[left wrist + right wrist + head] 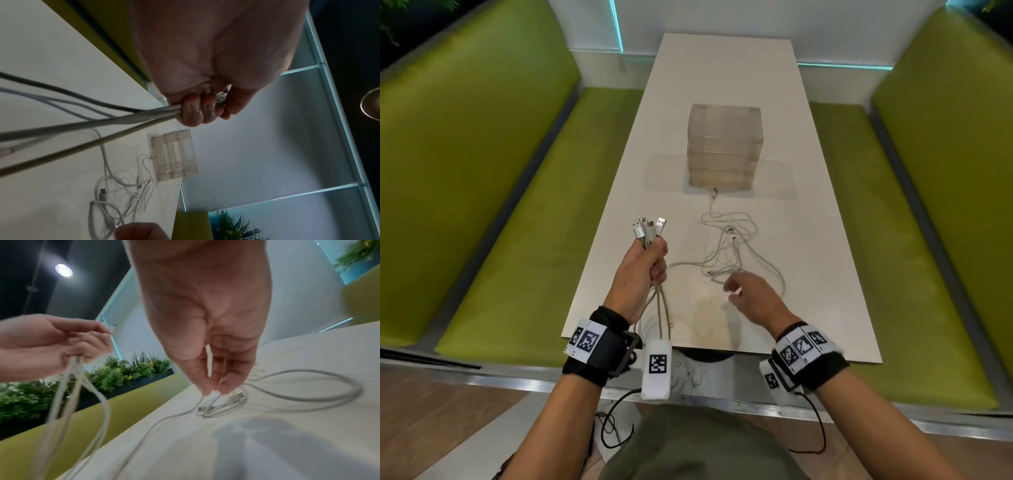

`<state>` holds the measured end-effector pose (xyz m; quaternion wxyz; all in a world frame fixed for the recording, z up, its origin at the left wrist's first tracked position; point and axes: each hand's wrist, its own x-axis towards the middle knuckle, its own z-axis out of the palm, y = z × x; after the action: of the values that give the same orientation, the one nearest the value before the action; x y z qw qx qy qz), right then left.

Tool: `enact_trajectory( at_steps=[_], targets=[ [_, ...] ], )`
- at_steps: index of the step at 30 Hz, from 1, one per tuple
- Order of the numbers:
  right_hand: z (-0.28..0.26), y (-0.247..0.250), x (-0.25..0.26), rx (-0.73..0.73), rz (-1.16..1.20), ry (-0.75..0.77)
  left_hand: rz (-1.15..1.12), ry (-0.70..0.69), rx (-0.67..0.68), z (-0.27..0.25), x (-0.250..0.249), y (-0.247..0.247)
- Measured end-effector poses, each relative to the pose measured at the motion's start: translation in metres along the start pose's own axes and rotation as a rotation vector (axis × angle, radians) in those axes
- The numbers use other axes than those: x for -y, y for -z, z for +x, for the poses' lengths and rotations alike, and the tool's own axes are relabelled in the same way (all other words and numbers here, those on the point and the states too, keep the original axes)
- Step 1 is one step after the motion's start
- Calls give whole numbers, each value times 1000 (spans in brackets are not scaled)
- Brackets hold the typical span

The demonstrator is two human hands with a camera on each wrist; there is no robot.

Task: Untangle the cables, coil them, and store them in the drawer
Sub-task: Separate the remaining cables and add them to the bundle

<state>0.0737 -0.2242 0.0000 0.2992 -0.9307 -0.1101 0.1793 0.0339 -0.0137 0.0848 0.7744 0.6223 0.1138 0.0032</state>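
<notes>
My left hand (650,260) is raised over the table's near left corner and grips a bundle of cable ends (649,228), their USB plugs sticking up above the fist. The held cables hang down past my wrist. In the left wrist view the fingers (197,112) are curled round the strands. A loose tangle of white cables (732,250) lies on the table. My right hand (743,291) hovers at its near edge, and the fingertips (224,386) point down just above the strands (267,395), holding nothing. A translucent drawer unit (724,150) stands beyond, drawers closed.
The white table (825,205) is long and narrow, with green benches (524,240) along both sides. One cable plug (714,193) lies against the drawer unit's front. The table's near edge is just under my wrists.
</notes>
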Motion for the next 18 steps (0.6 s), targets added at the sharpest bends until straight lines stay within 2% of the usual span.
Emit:
enact_trajectory(
  at_steps=[2, 4, 7, 11, 15, 17, 18],
  targets=[
    [17, 3, -3, -160, -81, -57, 1, -8, 10, 0, 1, 1],
    [30, 7, -7, -231, -131, -125, -13, -13, 17, -1, 3, 3],
    [42, 10, -13, -151, -115, -204, -9, -20, 43, -1, 5, 5],
    [41, 9, -20, -88, -49, -192, 6, -20, 64, -1, 8, 7],
    [27, 21, -15, -101, 305, -76, 15, -8, 56, 1, 12, 9],
    [14, 32, -10, 10, 383, -42, 16, -6, 57, 3, 14, 9],
    [9, 36, -9, 123, 328, -32, 16, -6, 58, 4, 15, 9]
  ],
)
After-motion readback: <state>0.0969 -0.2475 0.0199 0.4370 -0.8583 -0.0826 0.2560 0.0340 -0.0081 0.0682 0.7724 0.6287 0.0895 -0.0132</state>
